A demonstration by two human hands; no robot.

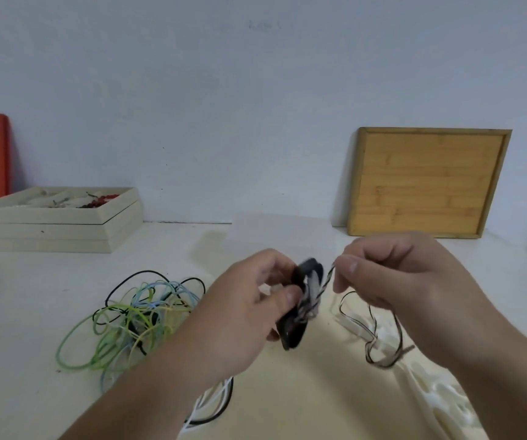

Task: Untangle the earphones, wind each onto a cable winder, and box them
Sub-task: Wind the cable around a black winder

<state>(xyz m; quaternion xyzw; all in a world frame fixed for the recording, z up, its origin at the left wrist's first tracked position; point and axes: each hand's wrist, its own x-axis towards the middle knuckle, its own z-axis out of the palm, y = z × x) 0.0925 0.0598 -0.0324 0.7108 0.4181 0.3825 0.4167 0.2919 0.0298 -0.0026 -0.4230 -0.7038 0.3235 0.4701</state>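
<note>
Centre frame, above the tabletop (33, 312): left hand (246, 312) gripped a black cable winder (290, 335), thumb over the wound turns. Right hand (392, 281), just right of it, pinched the braided earphone cable (326, 281), which ran straight from winder to that grip; slack looped down at lower right. Coloured earphone tangle (135, 312) lay left of centre. Cream box (49, 227) stood at far left.
</note>
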